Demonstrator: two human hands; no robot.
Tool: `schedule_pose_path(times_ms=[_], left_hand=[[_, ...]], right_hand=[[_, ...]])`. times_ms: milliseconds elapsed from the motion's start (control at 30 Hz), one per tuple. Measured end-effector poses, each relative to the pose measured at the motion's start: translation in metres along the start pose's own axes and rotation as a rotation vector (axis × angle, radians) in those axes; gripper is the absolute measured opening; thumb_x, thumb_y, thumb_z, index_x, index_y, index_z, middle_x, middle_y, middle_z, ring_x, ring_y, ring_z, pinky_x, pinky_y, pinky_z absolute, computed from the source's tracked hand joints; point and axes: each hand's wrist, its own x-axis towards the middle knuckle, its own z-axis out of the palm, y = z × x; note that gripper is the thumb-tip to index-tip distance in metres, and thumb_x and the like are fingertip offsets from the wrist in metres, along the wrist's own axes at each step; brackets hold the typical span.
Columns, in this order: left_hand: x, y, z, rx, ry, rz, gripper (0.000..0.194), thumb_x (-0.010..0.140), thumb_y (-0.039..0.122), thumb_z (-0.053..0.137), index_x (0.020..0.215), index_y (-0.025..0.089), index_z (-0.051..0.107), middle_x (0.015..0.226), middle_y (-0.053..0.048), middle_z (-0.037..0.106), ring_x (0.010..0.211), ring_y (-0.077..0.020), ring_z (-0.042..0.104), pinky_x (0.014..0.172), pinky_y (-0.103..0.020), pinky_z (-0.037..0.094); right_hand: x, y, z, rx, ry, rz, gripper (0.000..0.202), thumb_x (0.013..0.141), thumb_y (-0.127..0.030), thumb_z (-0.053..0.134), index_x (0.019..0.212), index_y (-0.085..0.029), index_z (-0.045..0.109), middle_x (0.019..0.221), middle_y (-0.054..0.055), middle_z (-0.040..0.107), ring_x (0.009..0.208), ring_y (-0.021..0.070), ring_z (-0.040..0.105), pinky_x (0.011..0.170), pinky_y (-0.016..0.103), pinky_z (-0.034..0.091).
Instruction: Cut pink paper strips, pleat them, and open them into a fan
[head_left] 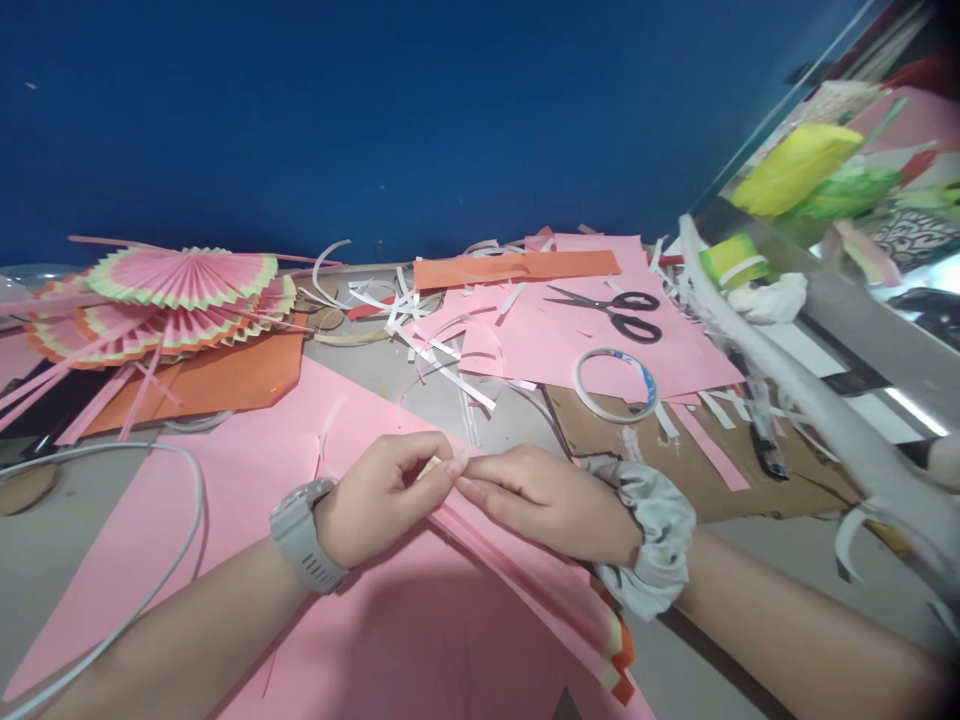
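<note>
A narrow pleated strip of pink paper (517, 575), with yellow and orange zigzag trim at its near right end, runs slantwise beneath my hands. My left hand (386, 495), with a grey watch at the wrist, pinches its far left end between thumb and fingers. Close against it, my right hand (544, 500) has its fingers together over the pleats, pressing and gripping them; its thumb is mostly hidden. A grey-green scrunchie (649, 535) circles the right wrist. Large pink paper sheets (255, 500) lie under the work.
Finished pleated fans (184, 280) are piled at left on orange paper (262, 370). Black-handled scissors (634, 315) and a tape roll (581, 390) rest on pink paper. A cutter (769, 455) lies on cardboard (600, 425). A white cable (199, 490) loops at left; paper scraps (442, 365) are scattered behind.
</note>
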Motion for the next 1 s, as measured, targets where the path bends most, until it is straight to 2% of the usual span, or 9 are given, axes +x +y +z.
schedule_pose_path(times_ms=[167, 267, 433, 500, 633, 867, 1000], left_hand=[[-0.0006, 0.0023, 0.0014, -0.03, 0.016, 0.019, 0.026, 0.089, 0.027, 0.04, 0.065, 0.016, 0.044, 0.057, 0.006, 0.04, 0.054, -0.0074, 0.035, 0.052, -0.019, 0.032], [-0.0014, 0.0025, 0.002, -0.052, 0.033, 0.02, 0.025, 0.089, 0.027, 0.041, 0.067, 0.016, 0.046, 0.058, 0.006, 0.04, 0.054, -0.0073, 0.036, 0.052, -0.018, 0.032], [-0.0016, 0.0009, -0.0011, -0.067, 0.136, 0.018, 0.026, 0.089, 0.029, 0.041, 0.067, 0.017, 0.046, 0.058, 0.006, 0.037, 0.055, -0.0074, 0.035, 0.052, -0.018, 0.031], [-0.0015, 0.0013, -0.0027, -0.063, 0.118, 0.018, 0.025, 0.088, 0.03, 0.043, 0.068, 0.017, 0.048, 0.059, 0.006, 0.039, 0.055, -0.0075, 0.036, 0.052, -0.018, 0.032], [-0.001, 0.0023, -0.0028, -0.023, 0.101, -0.011, 0.022, 0.086, 0.031, 0.047, 0.07, 0.016, 0.052, 0.057, 0.006, 0.043, 0.053, -0.0077, 0.037, 0.05, -0.019, 0.031], [-0.0047, 0.0005, 0.0003, 0.074, 0.197, 0.021, 0.02, 0.086, 0.03, 0.048, 0.072, 0.017, 0.054, 0.06, 0.004, 0.049, 0.054, -0.0087, 0.044, 0.05, -0.019, 0.034], [-0.006, 0.0011, 0.0005, 0.139, 0.24, 0.05, 0.019, 0.086, 0.028, 0.048, 0.072, 0.017, 0.056, 0.064, 0.002, 0.054, 0.058, -0.0097, 0.049, 0.051, -0.019, 0.036]], right_hand=[[-0.0007, 0.0013, 0.002, 0.034, 0.024, -0.021, 0.021, 0.09, -0.021, 0.035, 0.07, -0.019, 0.039, 0.059, -0.006, 0.037, 0.054, 0.0067, 0.036, 0.054, 0.021, 0.028], [-0.0012, 0.0005, 0.0007, 0.066, 0.03, -0.004, 0.025, 0.092, -0.027, 0.034, 0.07, -0.018, 0.04, 0.06, -0.006, 0.038, 0.056, 0.007, 0.038, 0.055, 0.021, 0.029], [-0.0039, -0.0011, -0.003, 0.061, -0.012, 0.116, 0.032, 0.088, -0.036, 0.041, 0.063, -0.018, 0.035, 0.056, -0.007, 0.029, 0.051, 0.0067, 0.029, 0.047, 0.021, 0.023], [-0.005, -0.0014, -0.0036, 0.054, -0.015, 0.143, 0.033, 0.089, -0.038, 0.039, 0.063, -0.018, 0.035, 0.055, -0.007, 0.028, 0.05, 0.0067, 0.028, 0.046, 0.021, 0.022], [-0.0056, -0.0025, -0.0039, 0.058, -0.01, 0.134, 0.034, 0.089, -0.04, 0.04, 0.063, -0.018, 0.038, 0.056, -0.007, 0.029, 0.051, 0.0068, 0.029, 0.047, 0.022, 0.022], [-0.0045, -0.0049, -0.0023, 0.042, 0.059, 0.161, 0.037, 0.089, -0.042, 0.04, 0.062, -0.018, 0.036, 0.056, -0.006, 0.03, 0.051, 0.0071, 0.031, 0.048, 0.022, 0.023], [-0.0044, -0.0049, -0.0019, 0.036, 0.057, 0.173, 0.038, 0.09, -0.045, 0.038, 0.062, -0.018, 0.038, 0.057, -0.006, 0.033, 0.052, 0.0073, 0.034, 0.049, 0.022, 0.024]])
